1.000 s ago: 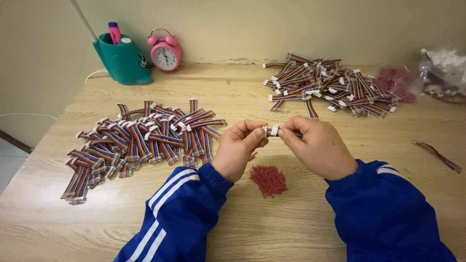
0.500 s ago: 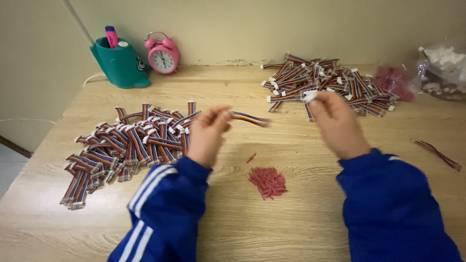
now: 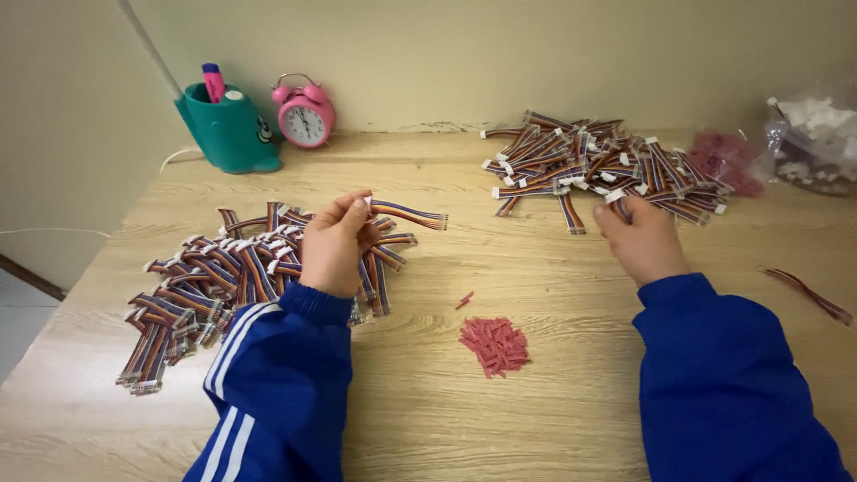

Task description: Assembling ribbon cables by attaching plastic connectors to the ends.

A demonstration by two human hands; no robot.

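Two hands: both at work over a wooden table point(image 3: 536, 295), seen from the head camera, sleeves blue with white stripes.
Left hand point(image 3: 335, 245): fingers pinched narrow on one end of a short striped ribbon cable point(image 3: 409, 214); the cable sticks out to the right, roughly level, above the table.
Right hand point(image 3: 644, 239): fingers curled shut around another striped cable point(image 3: 618, 205), its white plug end showing just above the fingertips; the hand sits at the near edge of the far pile.
Near pile point(image 3: 205, 286): many striped cables with white plugs, spread under and to the left of the left hand.
Far pile point(image 3: 598, 165): more of the same cables, heaped toward the back right of the table.
Red bits point(image 3: 495, 344): a small heap of short red pieces on the table between the two forearms; one stray piece lies just up and left of it.
Back left: a teal pen holder point(image 3: 228, 129) beside a pink alarm clock point(image 3: 304, 114), against the wall.
Right edge: a clear bag point(image 3: 817, 134) of white parts, with a pinkish bag point(image 3: 725, 161) near it.
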